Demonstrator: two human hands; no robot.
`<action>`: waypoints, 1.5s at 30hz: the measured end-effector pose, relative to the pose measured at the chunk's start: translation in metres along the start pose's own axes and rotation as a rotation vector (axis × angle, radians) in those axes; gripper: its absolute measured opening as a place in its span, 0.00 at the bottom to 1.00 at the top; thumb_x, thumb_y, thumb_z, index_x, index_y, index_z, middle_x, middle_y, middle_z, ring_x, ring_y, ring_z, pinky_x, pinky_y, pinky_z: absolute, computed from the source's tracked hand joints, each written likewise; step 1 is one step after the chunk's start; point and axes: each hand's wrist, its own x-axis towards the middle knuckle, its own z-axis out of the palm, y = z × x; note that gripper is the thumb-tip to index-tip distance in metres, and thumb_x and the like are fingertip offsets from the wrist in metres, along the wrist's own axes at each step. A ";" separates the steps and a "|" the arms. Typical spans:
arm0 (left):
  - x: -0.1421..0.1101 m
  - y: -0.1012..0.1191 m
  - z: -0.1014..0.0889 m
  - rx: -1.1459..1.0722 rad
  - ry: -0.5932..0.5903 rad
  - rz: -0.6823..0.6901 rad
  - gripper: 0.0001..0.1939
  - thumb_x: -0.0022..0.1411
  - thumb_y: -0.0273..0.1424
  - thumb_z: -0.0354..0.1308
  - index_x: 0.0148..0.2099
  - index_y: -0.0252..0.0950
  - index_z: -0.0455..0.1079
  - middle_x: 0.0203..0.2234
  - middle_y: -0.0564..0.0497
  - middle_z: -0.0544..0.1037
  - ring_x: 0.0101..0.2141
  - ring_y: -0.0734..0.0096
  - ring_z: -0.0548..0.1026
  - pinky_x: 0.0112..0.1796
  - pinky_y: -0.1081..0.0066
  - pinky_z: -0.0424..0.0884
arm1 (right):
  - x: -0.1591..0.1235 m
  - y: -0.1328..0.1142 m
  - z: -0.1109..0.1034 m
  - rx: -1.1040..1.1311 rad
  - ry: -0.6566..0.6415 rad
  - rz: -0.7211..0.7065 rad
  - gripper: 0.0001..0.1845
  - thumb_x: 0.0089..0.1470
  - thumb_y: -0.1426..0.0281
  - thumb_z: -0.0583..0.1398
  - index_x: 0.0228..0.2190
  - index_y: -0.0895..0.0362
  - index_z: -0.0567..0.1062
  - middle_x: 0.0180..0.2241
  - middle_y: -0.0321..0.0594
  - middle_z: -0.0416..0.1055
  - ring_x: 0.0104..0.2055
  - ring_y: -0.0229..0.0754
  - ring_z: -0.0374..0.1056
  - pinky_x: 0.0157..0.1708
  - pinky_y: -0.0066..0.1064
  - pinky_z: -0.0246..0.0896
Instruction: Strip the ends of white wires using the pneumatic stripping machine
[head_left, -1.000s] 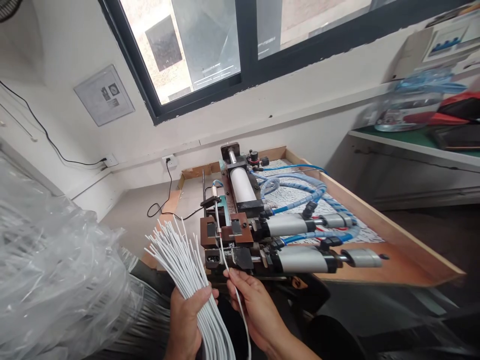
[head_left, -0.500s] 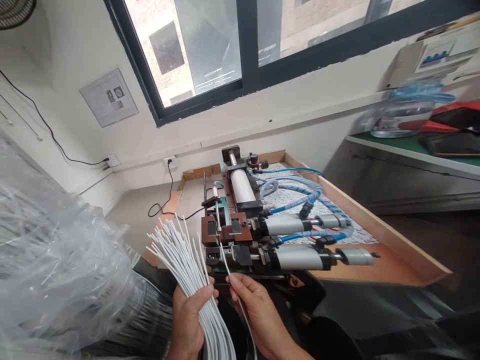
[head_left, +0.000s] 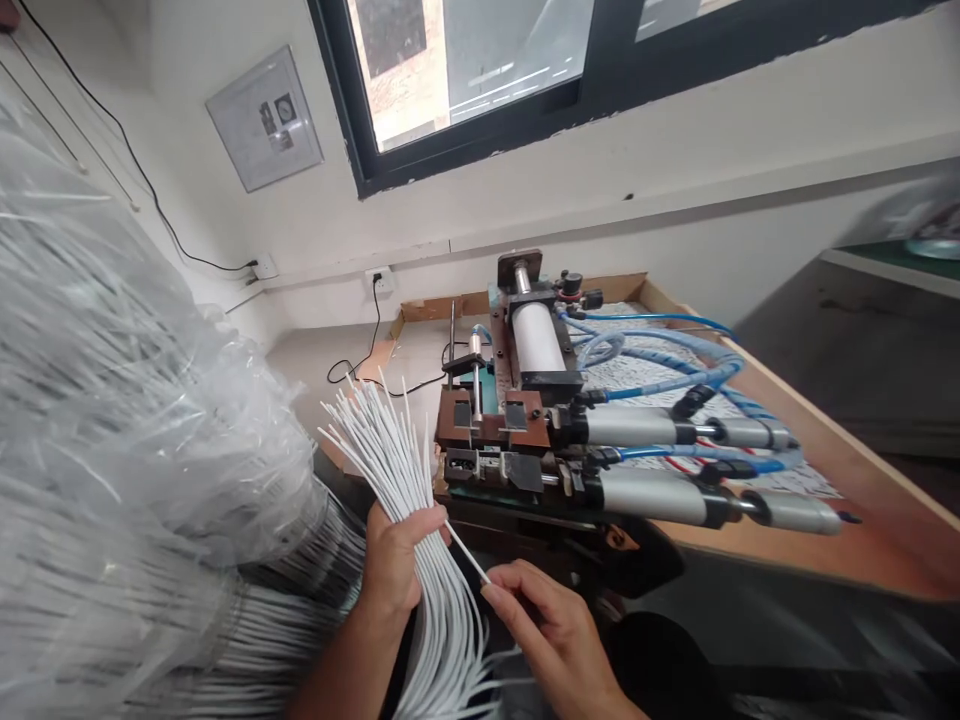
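Note:
A thick bundle of white wires (head_left: 382, 440) fans out at its top, held in my left hand (head_left: 397, 560) with the thumb across it. The lower lengths curve down toward the bottom edge of the view. My right hand (head_left: 555, 625) is closed, thumb and forefinger pinching a single white wire (head_left: 466, 550) that slants up to my left hand. Just beyond both hands stands a pneumatic machine with brown clamp blocks (head_left: 495, 425) and dark lower jaws (head_left: 525, 470). Neither hand touches it.
Silver air cylinders (head_left: 652, 495) and blue hoses (head_left: 675, 375) extend to the right within a wood-edged bench (head_left: 840, 460). Plastic-wrapped wire bundles (head_left: 240, 440) crowd the left side. A wall socket (head_left: 379, 280) with a black cable sits behind, and a green shelf (head_left: 907, 265) at right.
My right hand has drawn back, taking its wire away from the machine's jaws and down beside the bundle. The left hand still grips the bundle. The camera view has shifted.

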 end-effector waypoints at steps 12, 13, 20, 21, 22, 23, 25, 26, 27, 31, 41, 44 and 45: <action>0.015 0.008 -0.017 -0.059 0.085 -0.070 0.05 0.38 0.24 0.62 0.23 0.29 0.70 0.14 0.53 0.72 0.18 0.74 0.71 0.23 0.73 0.68 | -0.019 0.016 -0.008 -0.001 0.152 0.170 0.08 0.46 0.65 0.58 0.20 0.55 0.72 0.18 0.37 0.67 0.22 0.40 0.62 0.23 0.28 0.55; 0.013 0.006 -0.016 -0.054 0.077 -0.090 0.06 0.38 0.24 0.62 0.24 0.28 0.70 0.15 0.51 0.73 0.19 0.73 0.72 0.23 0.71 0.69 | -0.018 0.016 -0.008 0.000 0.160 0.176 0.08 0.45 0.64 0.58 0.20 0.55 0.72 0.18 0.37 0.68 0.22 0.40 0.62 0.23 0.28 0.55; 0.001 -0.005 -0.010 -0.028 0.054 -0.130 0.08 0.38 0.23 0.62 0.26 0.30 0.70 0.17 0.52 0.75 0.22 0.64 0.75 0.26 0.65 0.71 | -0.018 0.054 -0.022 -0.145 0.109 0.238 0.08 0.43 0.63 0.59 0.23 0.53 0.76 0.23 0.41 0.73 0.26 0.46 0.66 0.30 0.34 0.58; 0.001 -0.006 -0.009 -0.023 0.050 -0.127 0.08 0.38 0.23 0.62 0.26 0.30 0.70 0.17 0.52 0.75 0.22 0.64 0.75 0.26 0.66 0.71 | -0.017 0.060 -0.025 -0.203 0.090 0.252 0.07 0.41 0.63 0.60 0.23 0.52 0.76 0.23 0.42 0.73 0.28 0.48 0.67 0.32 0.36 0.58; 0.000 -0.008 -0.008 -0.015 0.047 -0.124 0.08 0.37 0.23 0.62 0.26 0.30 0.70 0.17 0.51 0.74 0.22 0.64 0.75 0.25 0.66 0.70 | -0.014 0.064 -0.028 -0.260 0.088 0.260 0.06 0.39 0.64 0.62 0.22 0.52 0.77 0.24 0.43 0.73 0.29 0.50 0.67 0.33 0.38 0.58; -0.002 -0.009 -0.007 -0.007 0.043 -0.121 0.08 0.37 0.24 0.62 0.26 0.30 0.70 0.17 0.51 0.74 0.21 0.65 0.74 0.24 0.67 0.70 | -0.010 0.065 -0.031 -0.299 0.099 0.258 0.06 0.36 0.64 0.63 0.22 0.52 0.77 0.26 0.43 0.74 0.32 0.52 0.67 0.35 0.40 0.57; -0.005 -0.012 -0.004 0.013 0.033 -0.110 0.08 0.37 0.23 0.63 0.26 0.31 0.69 0.17 0.52 0.73 0.20 0.67 0.73 0.22 0.69 0.69 | 0.001 0.054 -0.034 -0.276 0.122 0.218 0.08 0.37 0.64 0.63 0.24 0.51 0.77 0.30 0.43 0.73 0.36 0.52 0.65 0.39 0.41 0.56; -0.007 -0.013 -0.001 0.027 0.016 -0.099 0.08 0.37 0.23 0.63 0.25 0.31 0.69 0.16 0.53 0.73 0.19 0.68 0.72 0.22 0.70 0.68 | 0.008 0.043 -0.033 -0.207 0.110 0.186 0.08 0.39 0.64 0.61 0.26 0.51 0.77 0.31 0.43 0.73 0.37 0.51 0.65 0.40 0.40 0.56; -0.008 -0.014 0.002 0.040 -0.009 -0.082 0.08 0.37 0.23 0.63 0.25 0.31 0.69 0.15 0.53 0.72 0.18 0.70 0.71 0.22 0.70 0.67 | 0.015 0.029 -0.031 -0.110 0.063 0.152 0.09 0.43 0.64 0.59 0.28 0.51 0.77 0.32 0.43 0.73 0.37 0.49 0.65 0.39 0.38 0.57; -0.015 -0.015 0.011 0.119 -0.124 0.024 0.09 0.38 0.23 0.62 0.28 0.30 0.71 0.20 0.52 0.74 0.23 0.69 0.71 0.27 0.70 0.67 | 0.038 -0.019 -0.013 0.189 -0.053 0.056 0.09 0.45 0.65 0.58 0.27 0.53 0.77 0.28 0.40 0.71 0.31 0.43 0.65 0.33 0.31 0.58; -0.003 -0.009 0.002 0.072 -0.006 -0.070 0.07 0.38 0.24 0.63 0.25 0.31 0.71 0.17 0.51 0.75 0.20 0.68 0.72 0.23 0.69 0.68 | 0.050 -0.019 0.007 0.697 0.112 0.410 0.14 0.40 0.60 0.61 0.23 0.59 0.75 0.18 0.35 0.67 0.17 0.31 0.53 0.16 0.23 0.44; 0.001 -0.005 0.002 0.052 0.055 -0.078 0.09 0.36 0.24 0.64 0.26 0.30 0.71 0.17 0.50 0.75 0.21 0.65 0.73 0.24 0.68 0.69 | 0.054 -0.018 0.008 0.779 0.141 0.472 0.14 0.37 0.62 0.64 0.24 0.60 0.76 0.17 0.35 0.67 0.17 0.30 0.53 0.17 0.23 0.45; 0.001 -0.004 0.002 0.047 0.063 -0.080 0.10 0.35 0.24 0.64 0.26 0.30 0.71 0.17 0.50 0.75 0.21 0.65 0.73 0.23 0.68 0.69 | 0.055 -0.018 0.008 0.802 0.154 0.489 0.14 0.36 0.62 0.64 0.24 0.60 0.76 0.17 0.34 0.67 0.17 0.30 0.52 0.17 0.23 0.45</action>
